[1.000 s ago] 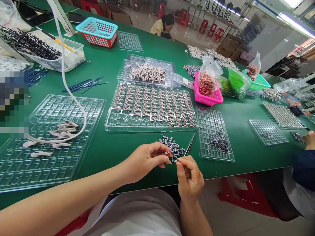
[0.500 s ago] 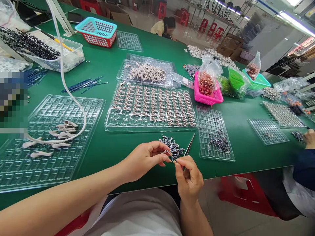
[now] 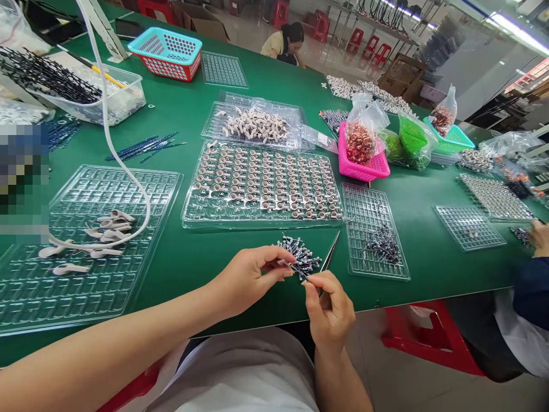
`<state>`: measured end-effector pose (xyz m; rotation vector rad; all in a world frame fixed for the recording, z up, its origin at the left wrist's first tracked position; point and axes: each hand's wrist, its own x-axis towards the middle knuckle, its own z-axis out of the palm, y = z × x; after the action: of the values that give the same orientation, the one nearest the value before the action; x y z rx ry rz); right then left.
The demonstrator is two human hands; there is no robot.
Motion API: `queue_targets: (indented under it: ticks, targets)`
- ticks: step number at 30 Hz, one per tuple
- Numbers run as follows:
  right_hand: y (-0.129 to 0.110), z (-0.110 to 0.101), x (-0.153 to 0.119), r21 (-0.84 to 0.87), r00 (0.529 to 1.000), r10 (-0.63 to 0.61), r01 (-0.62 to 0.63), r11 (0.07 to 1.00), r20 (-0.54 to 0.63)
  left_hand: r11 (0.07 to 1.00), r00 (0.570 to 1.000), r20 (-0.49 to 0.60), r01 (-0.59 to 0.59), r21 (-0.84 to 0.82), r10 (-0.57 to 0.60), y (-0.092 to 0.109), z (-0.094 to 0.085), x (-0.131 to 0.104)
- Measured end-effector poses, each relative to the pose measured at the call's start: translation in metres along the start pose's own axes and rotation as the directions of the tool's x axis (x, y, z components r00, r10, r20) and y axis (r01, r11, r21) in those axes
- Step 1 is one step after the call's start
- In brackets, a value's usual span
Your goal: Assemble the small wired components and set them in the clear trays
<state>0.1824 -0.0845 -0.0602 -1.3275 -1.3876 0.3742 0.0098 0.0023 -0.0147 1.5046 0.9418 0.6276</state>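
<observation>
My left hand (image 3: 261, 274) pinches a small pale part, mostly hidden by its fingers. Close on its right, my right hand (image 3: 329, 303) has thumb and forefinger closed on a thin dark wire piece (image 3: 303, 276) that runs toward the left fingertips. Just behind both hands lies a pile of small dark wired parts (image 3: 302, 252). Metal tweezers (image 3: 331, 252) rest on the green table right of that pile. Farther back is a clear tray (image 3: 261, 186) with rows of whitish parts, several slots of its front rows unfilled.
Loose white parts (image 3: 257, 125) lie on stacked trays behind. A pink basket (image 3: 364, 166) and a tray of dark parts (image 3: 377, 234) are at right. A white cable (image 3: 107, 126) loops over the left tray (image 3: 115, 286). A co-worker's hand (image 3: 539, 237) is far right.
The fingers of my left hand have drawn in around the pale part, which shows less now. My right hand has hardly moved. The view has shifted slightly.
</observation>
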Motion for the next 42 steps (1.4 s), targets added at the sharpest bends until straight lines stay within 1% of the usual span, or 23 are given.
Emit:
queue_targets:
  ticks: [4,6,8,12,16,22,28,33,37,42]
  targets:
    - [0.000,-0.001,-0.001,-0.022,0.999,0.031,-0.031,0.999,-0.008,0.961,0.985,-0.039,-0.156,0.230,0.169,-0.001,-0.003,-0.001]
    - [0.000,-0.001,-0.001,-0.022,0.999,0.040,-0.040,0.999,-0.006,0.930,0.973,-0.038,-0.208,0.302,0.229,-0.002,-0.003,-0.001]
    - [0.000,-0.001,-0.001,-0.022,0.999,0.043,-0.043,0.999,0.000,0.912,0.966,-0.033,-0.231,0.339,0.257,-0.002,-0.003,-0.001]
    - [-0.001,-0.001,0.000,-0.009,0.999,0.047,-0.046,0.999,0.010,0.896,0.962,-0.031,-0.241,0.372,0.272,-0.002,-0.002,-0.001]
    - [-0.003,0.000,0.003,0.007,0.998,0.052,-0.052,0.999,0.032,0.864,0.950,-0.020,-0.276,0.422,0.313,-0.003,-0.001,-0.001]
    - [-0.005,-0.002,0.006,-0.003,0.995,0.060,-0.060,0.998,0.083,0.795,0.905,0.020,-0.384,0.470,0.426,-0.008,0.001,-0.002]
    - [-0.006,-0.002,0.007,-0.017,0.990,0.083,-0.082,0.996,0.113,0.718,0.865,0.051,-0.446,0.534,0.499,-0.011,0.001,-0.002]
    - [-0.006,-0.002,0.008,-0.038,0.987,0.088,-0.084,0.996,0.130,0.691,0.848,0.072,-0.473,0.546,0.524,-0.013,0.001,-0.002]
    - [-0.007,-0.001,0.011,-0.051,0.987,0.065,-0.058,0.997,0.147,0.673,0.839,0.085,-0.488,0.556,0.538,-0.015,0.001,-0.002]
    - [-0.009,0.000,0.014,-0.028,0.985,0.032,-0.028,0.999,0.170,0.631,0.813,0.103,-0.518,0.578,0.573,-0.015,0.004,-0.003]
